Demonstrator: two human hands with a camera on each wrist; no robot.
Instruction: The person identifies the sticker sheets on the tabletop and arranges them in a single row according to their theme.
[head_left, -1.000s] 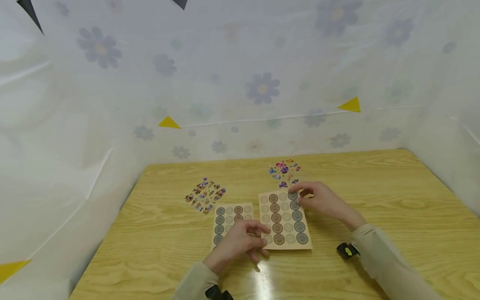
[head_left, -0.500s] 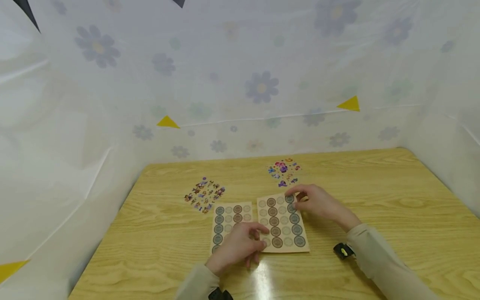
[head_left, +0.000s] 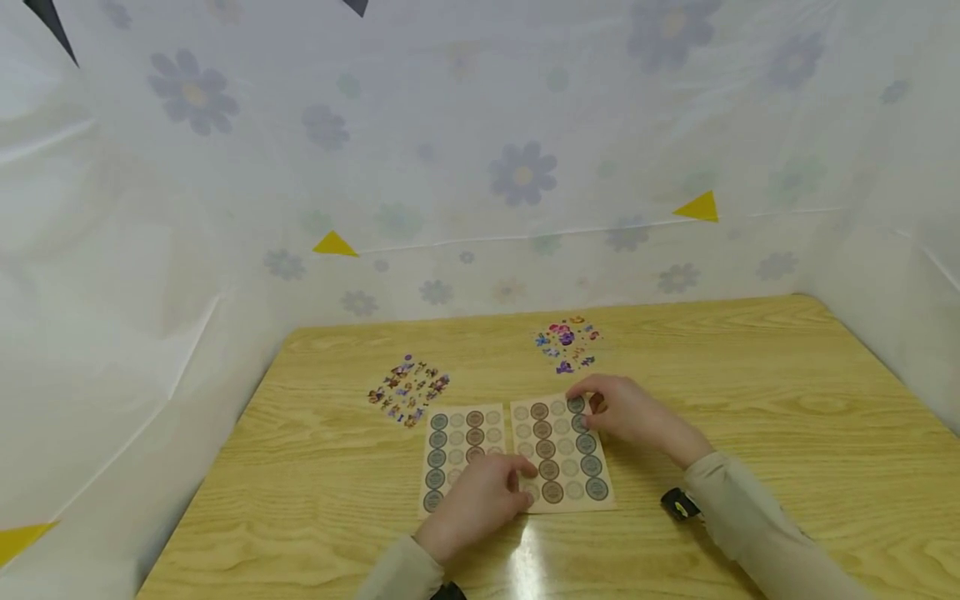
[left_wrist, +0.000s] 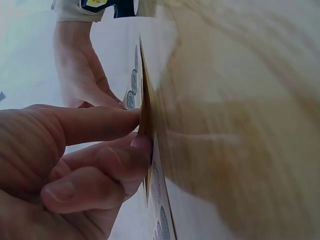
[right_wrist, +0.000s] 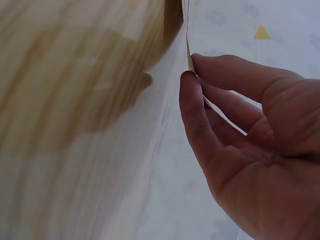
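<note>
A tan sheet of round seal stickers (head_left: 559,454), in brown, grey and pale columns, is held between both hands in the head view. My left hand (head_left: 480,504) pinches its lower left corner; in the left wrist view the thumb and a finger (left_wrist: 125,157) lie on either side of the thin sheet. The right hand (head_left: 630,417) pinches the upper right edge, and the right wrist view shows thumb and index finger (right_wrist: 192,105) meeting at that edge. A second, similar sticker sheet (head_left: 457,433) lies just left, partly hidden by my left hand.
Two patches of small colourful stickers lie farther back on the wood-grain table (head_left: 315,500): a brownish-purple one (head_left: 408,392) at left and a pink-and-blue one (head_left: 567,343) behind the right sheet. A white flowered curtain (head_left: 480,167) encloses the table's back and sides.
The held sticker sheet has come slightly nearer and to the left, moving down beside the other sheet. My right hand has moved with it; the left keeps its corner.
</note>
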